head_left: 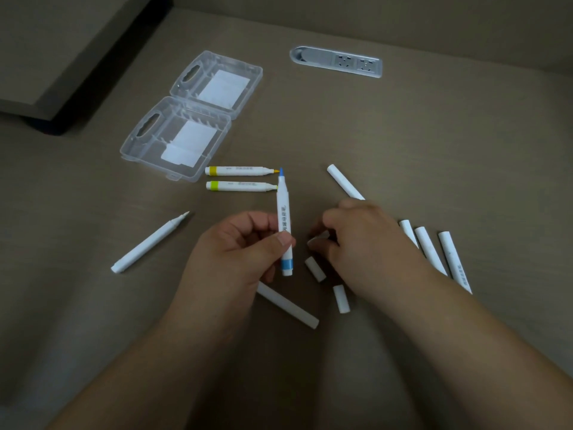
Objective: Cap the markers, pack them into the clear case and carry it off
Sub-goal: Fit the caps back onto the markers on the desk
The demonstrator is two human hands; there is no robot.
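An uncapped blue marker (284,225) is pinched upright by the left hand (235,246); a white cap (317,238) is grasped by the right hand's (362,240) fingers. At eleven o'clock, the clear case (183,131) lies open, unpacked; nothing is capped yet.

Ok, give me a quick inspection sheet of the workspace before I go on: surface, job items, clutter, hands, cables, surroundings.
Surface: brown table, matte.
Job's things: clear case lying open, no markers inside; blue marker uncapped, tip up; two yellow-banded markers uncapped beside the case; white-tipped marker uncapped at left; loose caps near the hands; more white markers at right.
Clutter: nothing seen.
Hands: left hand grips the blue marker; right hand pinches a cap.
Cables: nothing seen.
Surroundings: recessed socket strip; dark ledge far left.
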